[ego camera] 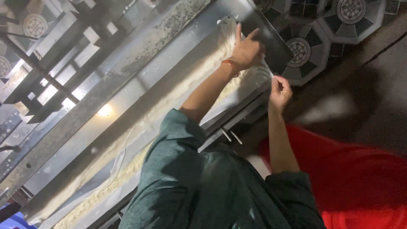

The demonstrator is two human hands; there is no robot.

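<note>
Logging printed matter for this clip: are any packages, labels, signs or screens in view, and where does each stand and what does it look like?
No labels, signs or screens show.
Clear plastic sheet: the nearest thing to packaging, thin and see-through, at the far end of the long metal tray, over pale crumbly food; the left hand rests on it and the right hand pinches its edge.
</note>
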